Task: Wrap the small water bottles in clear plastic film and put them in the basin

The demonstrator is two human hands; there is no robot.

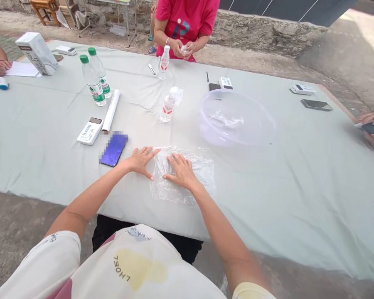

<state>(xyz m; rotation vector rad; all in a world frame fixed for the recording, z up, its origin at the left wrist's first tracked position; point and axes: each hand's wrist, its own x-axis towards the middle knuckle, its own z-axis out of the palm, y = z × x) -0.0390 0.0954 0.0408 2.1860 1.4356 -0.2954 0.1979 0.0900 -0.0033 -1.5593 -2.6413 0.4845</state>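
A clear, wrinkled plastic bag (pixel 202 170) lies flat on the cloth-covered table in front of me. My left hand (pixel 141 161) rests at the bag's left edge with its fingers spread. Flat on the middle of the bag is my right hand (pixel 181 171), its fingers stretched forward and the thumb out to the left. Neither hand grips anything. Just left of my left hand is a phone (pixel 114 149) with a purple-blue screen. Beyond the bag to the right stands a clear plastic basin (pixel 258 124) with crumpled clear plastic (pixel 226 120) in it.
Near the phone are a white power bank (pixel 90 131) and a white roll (pixel 111 110). Two green-capped bottles (pixel 95 85) stand behind them. A small water bottle (pixel 167 109) is straight ahead, another bottle (pixel 164 63) farther back. A person in a pink shirt (pixel 187 25) handles plastic across the table.
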